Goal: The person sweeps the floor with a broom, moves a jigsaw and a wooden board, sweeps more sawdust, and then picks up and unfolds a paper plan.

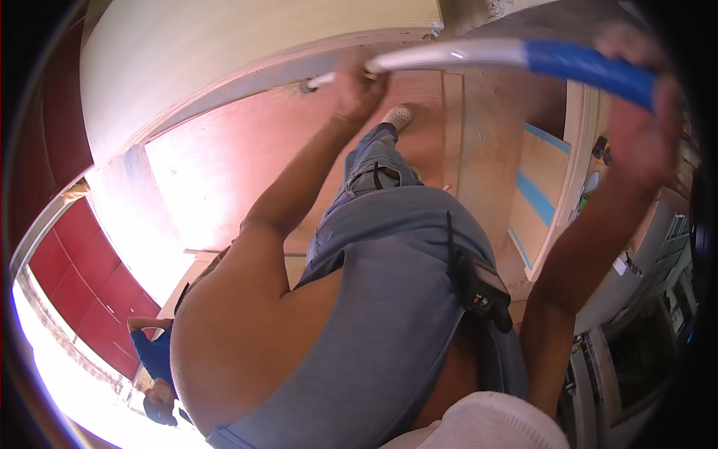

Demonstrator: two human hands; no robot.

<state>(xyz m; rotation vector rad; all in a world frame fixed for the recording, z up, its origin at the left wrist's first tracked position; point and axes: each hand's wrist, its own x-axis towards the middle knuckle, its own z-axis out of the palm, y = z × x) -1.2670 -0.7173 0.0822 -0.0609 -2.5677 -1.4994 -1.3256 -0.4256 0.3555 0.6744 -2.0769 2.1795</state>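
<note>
Across the top of the view runs a long pole, white (456,54) in its middle and blue (568,61) toward the right end; the lens bends it into an arc. My left hand (360,88) is closed around the white part, close to its far left end. There a small dark tip (307,86) lies beside the edge of a pale panel; its kind is too blurred to tell. My right hand (645,82), smeared by motion, is wrapped around the blue end. Both arms reach forward.
A pinkish board (299,150) lies below, with my shoe (397,117) on it. The pale panel (247,45) stands at upper left. A wooden panel with blue strips (538,187) is at right. A black radio (485,288) hangs on my apron. Another person in blue (155,355) is at lower left.
</note>
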